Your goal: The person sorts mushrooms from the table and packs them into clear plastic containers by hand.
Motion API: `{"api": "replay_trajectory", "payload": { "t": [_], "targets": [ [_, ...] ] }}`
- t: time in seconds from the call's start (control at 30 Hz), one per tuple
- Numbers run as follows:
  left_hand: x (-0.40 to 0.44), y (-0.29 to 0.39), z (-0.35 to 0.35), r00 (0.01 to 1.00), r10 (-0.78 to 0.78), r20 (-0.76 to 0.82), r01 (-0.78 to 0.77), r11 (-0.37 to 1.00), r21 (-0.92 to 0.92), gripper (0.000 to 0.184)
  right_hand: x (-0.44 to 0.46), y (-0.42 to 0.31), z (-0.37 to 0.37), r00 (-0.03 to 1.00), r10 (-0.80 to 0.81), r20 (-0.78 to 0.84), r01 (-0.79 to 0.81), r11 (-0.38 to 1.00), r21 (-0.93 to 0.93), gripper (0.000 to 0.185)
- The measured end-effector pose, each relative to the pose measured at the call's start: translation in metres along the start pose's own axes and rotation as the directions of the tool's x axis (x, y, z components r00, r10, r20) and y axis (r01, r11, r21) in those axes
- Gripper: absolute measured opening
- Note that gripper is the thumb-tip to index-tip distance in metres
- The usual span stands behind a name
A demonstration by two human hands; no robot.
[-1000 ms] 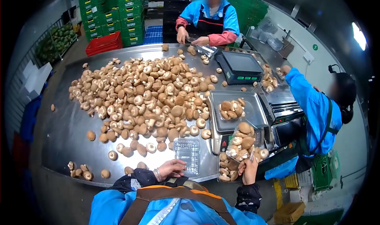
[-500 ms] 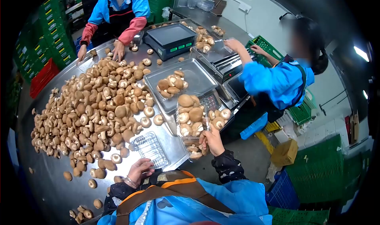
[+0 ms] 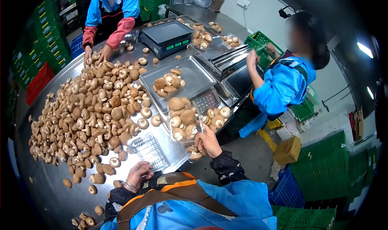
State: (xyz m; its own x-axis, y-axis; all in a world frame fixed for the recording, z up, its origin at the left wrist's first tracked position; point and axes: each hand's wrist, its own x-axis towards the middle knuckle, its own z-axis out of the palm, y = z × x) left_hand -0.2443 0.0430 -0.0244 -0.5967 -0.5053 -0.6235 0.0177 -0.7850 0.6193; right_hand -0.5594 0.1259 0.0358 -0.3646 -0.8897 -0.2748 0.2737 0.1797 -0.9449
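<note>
My right hand (image 3: pixel 209 142) grips the near edge of a clear tray of mushrooms (image 3: pixel 184 119), beside the scale's keypad (image 3: pixel 207 102). Fingers slightly curled, my left hand (image 3: pixel 140 173) rests by the near end of an empty clear tray (image 3: pixel 148 152) on the steel table (image 3: pixel 52 187); nothing shows in its palm. On the scale's metal pan (image 3: pixel 194 75) stands another tray of mushrooms (image 3: pixel 169 84). More mushrooms (image 3: pixel 216 117) lie right of the keypad, and some show below the held tray. A large mushroom pile (image 3: pixel 93 112) lies to the left.
Across the table a person (image 3: pixel 111 17) has both hands at the pile. A second scale (image 3: pixel 166 38) stands nearby. At the right, another person (image 3: pixel 283 80) works beside a wrapping machine (image 3: pixel 230 64). Green crates (image 3: pixel 319 169) and a cardboard box (image 3: pixel 287 150) are on the floor.
The view has swung right. The person across now reaches into the pile. The person at the right has drawn their arms back from the packed mushrooms. My right hand still holds the filled tray.
</note>
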Motion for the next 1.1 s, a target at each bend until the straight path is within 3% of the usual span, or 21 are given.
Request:
{"api": "replay_trajectory", "payload": {
  "t": [0.33, 0.73, 1.1],
  "targets": [
    [0.005, -0.007, -0.009, 1.0, 0.009, 0.003, -0.009, 1.0, 0.013, 0.021, 0.005, -0.005, -0.006, 1.0, -0.01, 0.003, 0.01, 0.999, 0.031, 0.053],
    [0.002, -0.002, -0.004, 0.998, 0.022, -0.057, -0.024, 0.999, -0.043, 0.021, 0.062, -0.054, -0.032, 0.985, -0.076, -0.157, 0.069, 0.997, -0.045, 0.058],
    [0.003, 0.0, 0.001, 0.994, 0.028, -0.106, -0.034, 0.998, -0.061, 0.021, 0.075, -0.05, -0.033, 0.989, -0.043, -0.145, 0.039, 0.999, -0.033, 0.055]
  ]
}}
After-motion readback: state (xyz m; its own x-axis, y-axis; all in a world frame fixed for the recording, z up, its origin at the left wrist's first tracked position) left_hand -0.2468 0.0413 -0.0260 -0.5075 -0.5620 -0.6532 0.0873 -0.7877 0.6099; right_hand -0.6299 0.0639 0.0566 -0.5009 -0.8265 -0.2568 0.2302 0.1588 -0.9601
